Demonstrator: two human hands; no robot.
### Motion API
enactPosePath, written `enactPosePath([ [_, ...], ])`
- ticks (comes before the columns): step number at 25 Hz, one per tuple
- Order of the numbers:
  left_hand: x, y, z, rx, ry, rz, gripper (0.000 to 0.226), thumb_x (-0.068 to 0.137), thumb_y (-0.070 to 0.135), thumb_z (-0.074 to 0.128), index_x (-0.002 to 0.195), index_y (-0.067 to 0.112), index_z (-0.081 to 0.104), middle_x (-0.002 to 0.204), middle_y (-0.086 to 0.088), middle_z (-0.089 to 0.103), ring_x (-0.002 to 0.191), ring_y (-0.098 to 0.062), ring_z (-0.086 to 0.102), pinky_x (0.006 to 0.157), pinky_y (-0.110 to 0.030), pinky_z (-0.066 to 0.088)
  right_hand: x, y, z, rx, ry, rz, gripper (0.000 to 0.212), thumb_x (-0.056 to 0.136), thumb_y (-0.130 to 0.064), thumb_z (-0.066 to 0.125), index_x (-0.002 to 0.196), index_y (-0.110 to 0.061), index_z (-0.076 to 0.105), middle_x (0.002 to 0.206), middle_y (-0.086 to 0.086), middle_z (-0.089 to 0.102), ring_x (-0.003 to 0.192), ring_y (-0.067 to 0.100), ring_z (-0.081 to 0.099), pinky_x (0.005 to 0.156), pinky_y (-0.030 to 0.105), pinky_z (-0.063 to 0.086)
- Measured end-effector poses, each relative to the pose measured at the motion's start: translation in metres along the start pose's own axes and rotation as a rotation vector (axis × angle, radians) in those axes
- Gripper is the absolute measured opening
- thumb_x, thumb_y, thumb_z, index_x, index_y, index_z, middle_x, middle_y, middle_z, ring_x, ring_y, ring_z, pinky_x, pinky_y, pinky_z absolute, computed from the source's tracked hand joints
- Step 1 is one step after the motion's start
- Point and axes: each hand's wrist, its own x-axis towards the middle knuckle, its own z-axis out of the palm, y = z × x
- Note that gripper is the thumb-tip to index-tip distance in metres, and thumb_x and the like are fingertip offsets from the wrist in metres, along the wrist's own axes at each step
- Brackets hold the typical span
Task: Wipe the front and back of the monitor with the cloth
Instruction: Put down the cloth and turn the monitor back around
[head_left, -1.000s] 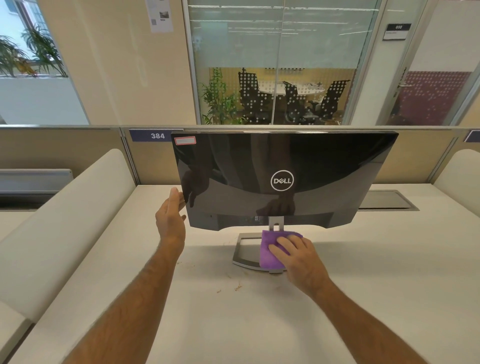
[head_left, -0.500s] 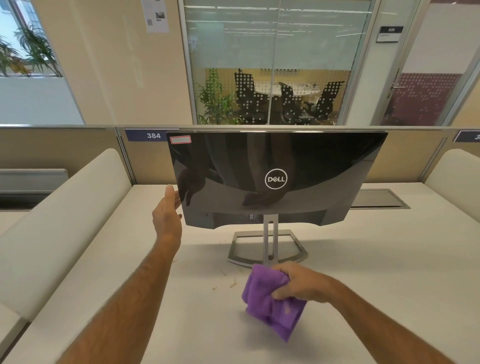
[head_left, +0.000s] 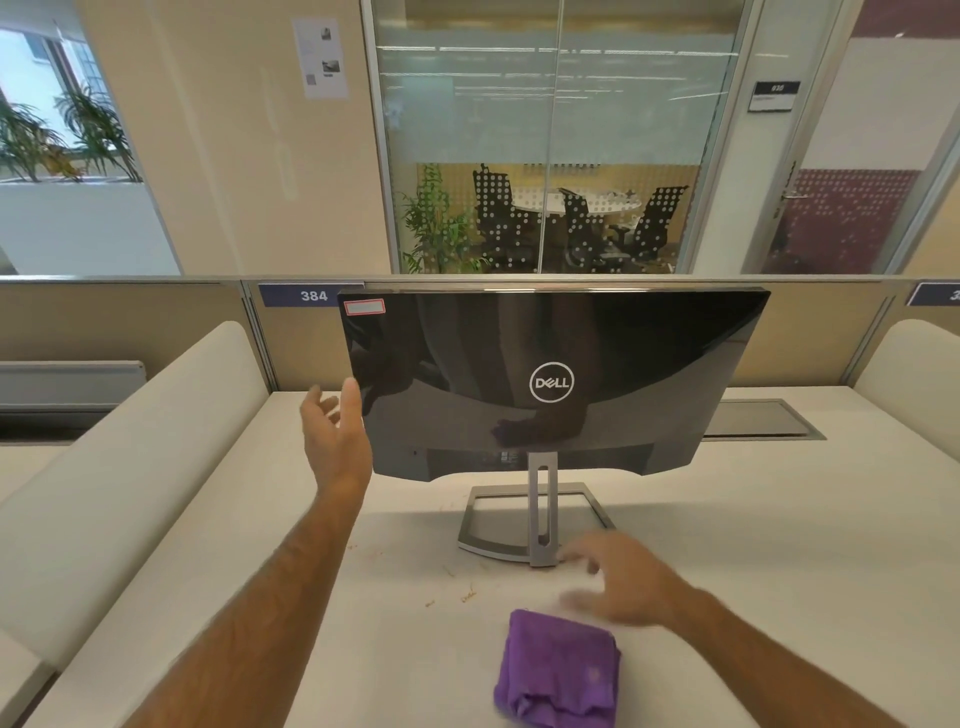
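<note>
The black monitor (head_left: 550, 379) stands on the white desk with its glossy back and logo facing me, on a grey stand (head_left: 540, 519) with a square base. A purple cloth (head_left: 558, 667) lies crumpled on the desk in front of the stand, with no hand on it. My left hand (head_left: 332, 431) is raised at the monitor's left edge, fingers spread, thumb close to the edge; contact is unclear. My right hand (head_left: 621, 582) hovers blurred, fingers apart, just above and right of the cloth, near the stand's base.
The white desk (head_left: 779, 545) has padded white dividers on the left (head_left: 130, 452) and right (head_left: 914, 374). A grey cable hatch (head_left: 763, 421) sits behind the monitor on the right. Small brown crumbs (head_left: 457, 592) lie left of the stand. A partition panel runs along the back.
My right hand pulled the purple cloth off the stand's base toward me, then let it go on the desk. My left hand opened its fingers beside the monitor's left edge.
</note>
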Motion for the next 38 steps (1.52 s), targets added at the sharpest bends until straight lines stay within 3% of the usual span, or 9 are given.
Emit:
enactPosePath([
  [4, 0.023, 0.054, -0.001, 0.047, 0.064, 0.388, 0.054, 0.090, 0.054, 0.054, 0.136, 0.027, 0.047, 0.135, 0.002, 0.053, 0.122, -0.013, 0.049, 0.104, -0.033, 0.042, 0.013, 0.009, -0.115, 0.025, 0.887, -0.199, 0.020, 0.082, -0.017, 0.077, 0.100, -0.010, 0.074, 0.094, 0.005, 0.071, 0.074, 0.015, 0.062, 0.073, 0.024, 0.051],
  [7, 0.042, 0.096, 0.006, 0.278, 0.060, 0.655, 0.050, 0.090, 0.052, 0.056, 0.131, 0.024, 0.056, 0.132, -0.002, 0.055, 0.120, -0.017, 0.047, 0.100, -0.029, 0.038, 0.022, 0.013, -0.212, -0.080, 1.128, -0.236, 0.026, 0.086, -0.021, 0.073, 0.110, -0.012, 0.071, 0.100, 0.007, 0.069, 0.068, 0.013, 0.058, 0.073, 0.024, 0.049],
  [9, 0.049, 0.117, 0.011, 0.436, 0.096, 0.795, 0.045, 0.090, 0.051, 0.057, 0.126, 0.024, 0.061, 0.129, -0.002, 0.057, 0.117, -0.021, 0.047, 0.098, -0.034, 0.041, 0.031, 0.016, -0.254, -0.148, 1.064, -0.146, 0.034, 0.088, -0.030, 0.070, 0.119, -0.016, 0.069, 0.110, 0.006, 0.068, 0.076, 0.014, 0.059, 0.081, 0.031, 0.050],
  [11, 0.052, 0.129, 0.015, 0.551, -0.020, 0.899, 0.041, 0.092, 0.051, 0.057, 0.118, 0.021, 0.068, 0.119, -0.003, 0.064, 0.108, -0.023, 0.051, 0.090, -0.040, 0.047, 0.040, 0.020, -0.275, -0.235, 0.873, -0.044, 0.035, 0.090, -0.037, 0.068, 0.120, -0.021, 0.069, 0.114, 0.004, 0.069, 0.092, 0.018, 0.061, 0.087, 0.036, 0.050],
  [13, 0.048, 0.134, 0.020, 0.682, -0.174, 0.955, 0.041, 0.092, 0.051, 0.056, 0.112, 0.019, 0.073, 0.107, -0.004, 0.068, 0.097, -0.022, 0.055, 0.083, -0.040, 0.051, 0.047, 0.022, -0.282, -0.308, 0.724, -0.052, 0.028, 0.090, -0.038, 0.066, 0.112, -0.023, 0.074, 0.106, 0.000, 0.073, 0.090, 0.014, 0.058, 0.082, 0.035, 0.049],
  [21, 0.041, 0.159, 0.021, 0.807, -0.265, 0.885, 0.034, 0.086, 0.049, 0.066, 0.103, 0.021, 0.078, 0.092, -0.001, 0.069, 0.080, -0.021, 0.060, 0.076, -0.040, 0.058, 0.070, 0.029, -0.289, -0.273, 0.773, -0.058, 0.017, 0.085, -0.030, 0.074, 0.098, -0.020, 0.079, 0.074, -0.017, 0.058, 0.067, -0.001, 0.047, 0.072, 0.027, 0.039],
  [29, 0.003, 0.204, 0.020, 1.058, -0.515, 0.898, 0.030, 0.080, 0.048, 0.070, 0.076, 0.019, 0.076, 0.061, 0.009, 0.063, 0.059, -0.011, 0.060, 0.060, -0.027, 0.052, 0.102, -0.001, -0.288, -0.507, 0.682, 0.175, 0.023, 0.096, -0.029, 0.058, 0.090, -0.014, 0.074, 0.079, 0.004, 0.067, 0.075, 0.024, 0.063, 0.073, 0.037, 0.056],
  [32, -0.018, 0.220, 0.020, 1.128, -0.608, 0.876, 0.026, 0.078, 0.043, 0.070, 0.070, 0.018, 0.073, 0.059, 0.007, 0.063, 0.060, -0.013, 0.062, 0.066, -0.032, 0.057, 0.118, -0.025, -0.270, -0.404, 0.674, 0.187, 0.025, 0.093, -0.020, 0.051, 0.085, -0.008, 0.071, 0.080, 0.008, 0.066, 0.077, 0.028, 0.062, 0.067, 0.034, 0.051],
  [38, -0.054, 0.233, 0.024, 1.084, -0.749, 0.748, 0.032, 0.076, 0.043, 0.075, 0.058, 0.019, 0.063, 0.053, 0.005, 0.064, 0.054, -0.011, 0.063, 0.060, -0.026, 0.053, 0.137, -0.068, -0.244, 0.076, 0.562, 0.096, 0.048, 0.087, -0.060, 0.047, 0.076, -0.018, 0.066, 0.075, 0.000, 0.066, 0.073, 0.018, 0.062, 0.059, 0.029, 0.043],
])
